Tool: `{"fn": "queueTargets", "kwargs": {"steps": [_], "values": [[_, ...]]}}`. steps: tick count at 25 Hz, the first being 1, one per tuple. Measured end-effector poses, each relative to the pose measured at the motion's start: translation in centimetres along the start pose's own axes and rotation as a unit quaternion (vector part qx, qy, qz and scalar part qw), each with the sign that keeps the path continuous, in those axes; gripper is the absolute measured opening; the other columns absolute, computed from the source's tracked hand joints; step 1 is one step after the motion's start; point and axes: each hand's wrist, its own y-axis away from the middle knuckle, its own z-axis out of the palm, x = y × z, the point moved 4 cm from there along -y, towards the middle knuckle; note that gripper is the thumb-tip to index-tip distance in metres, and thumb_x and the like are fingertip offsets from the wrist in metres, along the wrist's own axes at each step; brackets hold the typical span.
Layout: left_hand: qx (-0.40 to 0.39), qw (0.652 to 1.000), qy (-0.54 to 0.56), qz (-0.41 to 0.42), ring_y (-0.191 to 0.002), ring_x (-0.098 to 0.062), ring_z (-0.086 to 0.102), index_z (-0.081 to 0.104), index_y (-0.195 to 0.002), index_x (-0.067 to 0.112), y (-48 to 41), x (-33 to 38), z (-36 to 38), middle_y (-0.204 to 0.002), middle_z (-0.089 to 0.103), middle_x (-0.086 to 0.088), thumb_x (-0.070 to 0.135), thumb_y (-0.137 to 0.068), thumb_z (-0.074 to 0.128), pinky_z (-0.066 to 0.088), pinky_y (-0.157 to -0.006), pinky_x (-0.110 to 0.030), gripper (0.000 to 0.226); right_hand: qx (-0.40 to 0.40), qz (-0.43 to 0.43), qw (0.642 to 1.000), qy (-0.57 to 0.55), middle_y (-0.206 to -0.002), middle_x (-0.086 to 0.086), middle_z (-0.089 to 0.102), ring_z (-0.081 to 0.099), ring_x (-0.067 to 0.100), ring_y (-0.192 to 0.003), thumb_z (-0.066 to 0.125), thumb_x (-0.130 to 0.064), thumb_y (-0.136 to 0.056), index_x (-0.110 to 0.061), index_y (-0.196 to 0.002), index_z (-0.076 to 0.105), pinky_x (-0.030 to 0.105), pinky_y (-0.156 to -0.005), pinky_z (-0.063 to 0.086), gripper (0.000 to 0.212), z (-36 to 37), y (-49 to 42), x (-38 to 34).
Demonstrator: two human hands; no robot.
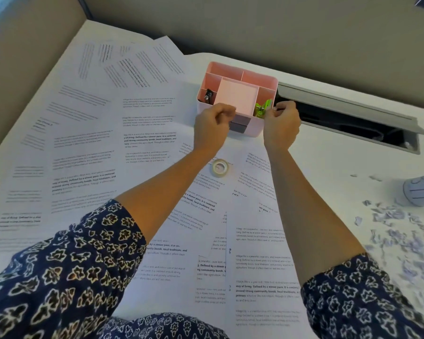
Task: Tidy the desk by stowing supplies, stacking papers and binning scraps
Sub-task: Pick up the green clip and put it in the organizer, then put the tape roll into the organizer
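A pink desk organizer (240, 77) stands at the back of the white desk. It holds a black clip (208, 95) in its left slot and a green clip (263, 109) in its right slot, with dark drawers (240, 124) in front. My left hand (212, 129) is curled against its front left side. My right hand (280, 126) grips its right front corner, fingertips on the rim. A roll of clear tape (219, 167) lies on the papers between my forearms. Printed sheets (96, 148) are spread loosely over the desk.
Torn paper scraps (399, 231) litter the desk's right side. A pale blue object (422, 189) lies at the right edge. An open cable slot with a grey lid (348, 118) runs right behind the organizer. Partition walls close off the back and left.
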Motion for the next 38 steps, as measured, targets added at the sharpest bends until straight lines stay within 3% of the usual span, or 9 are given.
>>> {"fn": "queueTargets", "kwargs": {"steps": [4, 7, 11, 15, 18, 23, 29, 34, 38], "values": [[0.014, 0.990, -0.141, 0.027, -0.092, -0.015, 0.068, 0.070, -0.108, 0.014, 2.2, -3.2, -3.2, -0.106, 0.072, -0.001, 0.010, -0.095, 0.046, 0.056, -0.081, -0.026, 0.027, 0.041, -0.084, 0.996, -0.014, -0.104, 0.003, 0.062, 0.060, 0.013, -0.089, 0.062, -0.025, -0.091, -0.015, -0.106, 0.060, 0.012, -0.064, 0.044, 0.019, 0.4, 3.9, 1.0], [-0.020, 0.970, -0.243, 0.001, -0.100, -0.019, 0.064, 0.063, -0.120, 0.015, 3.7, -6.1, -4.7, -0.122, 0.065, -0.003, 0.009, -0.095, 0.047, 0.051, -0.083, -0.026, 0.031, -0.067, -0.093, 0.993, 0.016, -0.104, 0.004, 0.060, 0.061, 0.019, -0.089, 0.061, -0.026, -0.092, -0.015, -0.108, 0.058, 0.025, -0.071, 0.053, 0.020, 2.4, 7.1, 2.5], [-0.121, 0.923, -0.364, 0.044, -0.133, -0.024, 0.045, 0.048, -0.137, 0.012, 4.6, -8.6, -4.9, -0.146, 0.047, -0.006, 0.011, -0.094, 0.046, 0.036, -0.110, -0.040, 0.043, -0.225, -0.129, 0.957, 0.127, -0.119, 0.007, 0.053, 0.056, 0.022, -0.104, 0.064, -0.045, -0.087, -0.019, -0.117, 0.057, 0.033, -0.078, 0.050, 0.041, 4.9, 10.8, 3.7], [-0.176, 0.856, -0.476, 0.096, -0.148, -0.026, 0.018, 0.027, -0.149, 0.010, 5.3, -10.6, -4.2, -0.160, 0.019, -0.011, 0.022, -0.099, 0.039, 0.024, -0.118, -0.046, 0.053, -0.284, -0.166, 0.917, 0.225, -0.131, 0.008, 0.044, 0.040, 0.025, -0.124, 0.068, -0.048, -0.082, -0.019, -0.129, 0.051, 0.038, -0.083, 0.050, 0.058, 5.9, 12.7, 3.7], [-0.177, 0.838, -0.508, 0.091, -0.150, -0.027, 0.007, 0.015, -0.153, 0.011, 6.1, -11.6, -4.1, -0.162, 0.008, -0.011, 0.033, -0.102, 0.030, 0.016, -0.120, -0.048, 0.058, -0.286, -0.175, 0.907, 0.256, -0.133, 0.008, 0.042, 0.038, 0.025, -0.124, 0.068, -0.038, -0.085, -0.019, -0.132, 0.049, 0.038, -0.085, 0.051, 0.054, 6.2, 13.5, 3.6], [-0.161, 0.842, -0.506, 0.094, -0.150, -0.027, 0.004, 0.013, -0.154, 0.011, 6.6, -12.6, -3.7, -0.162, 0.007, -0.011, 0.040, -0.103, 0.021, 0.009, -0.121, -0.049, 0.059, -0.268, -0.208, 0.912, 0.233, -0.133, 0.007, 0.045, 0.040, 0.022, -0.122, 0.060, -0.026, -0.090, -0.020, -0.130, 0.053, 0.031, -0.084, 0.053, 0.042, 6.1, 13.3, 3.4], [-0.138, 0.853, -0.491, 0.107, -0.150, -0.023, 0.007, 0.016, -0.153, 0.013, 6.7, -13.3, -3.8, -0.162, 0.011, -0.008, 0.041, -0.101, 0.019, 0.009, -0.121, -0.047, 0.059, -0.133, -0.269, 0.950, 0.086, -0.128, 0.009, 0.055, 0.048, 0.023, -0.118, 0.069, -0.024, -0.085, -0.017, -0.124, 0.060, 0.024, -0.090, 0.046, 0.041, 5.0, 10.8, -1.3], [-0.133, 0.858, -0.482, 0.114, -0.150, -0.023, 0.011, 0.018, -0.153, 0.014, 6.7, -13.3, -4.0, -0.162, 0.014, -0.008, 0.041, -0.101, 0.021, 0.012, -0.121, -0.047, 0.059, -0.087, -0.231, 0.969, 0.017, -0.130, 0.009, 0.055, 0.048, 0.023, -0.121, 0.074, -0.019, -0.081, -0.015, -0.130, 0.055, 0.037, -0.104, 0.045, 0.053, 4.6, 6.1, -4.6], [-0.130, 0.863, -0.475, 0.116, -0.150, -0.022, 0.010, 0.019, -0.153, 0.014, 6.8, -13.2, -4.0, -0.162, 0.014, -0.007, 0.041, -0.101, 0.023, 0.012, -0.121, -0.046, 0.059, -0.066, -0.231, 0.969, 0.062, -0.128, 0.006, 0.058, 0.047, 0.022, -0.121, 0.073, -0.021, -0.081, -0.014, -0.130, 0.054, 0.035, -0.106, 0.037, 0.053, 4.5, 4.1, -5.3]]}}
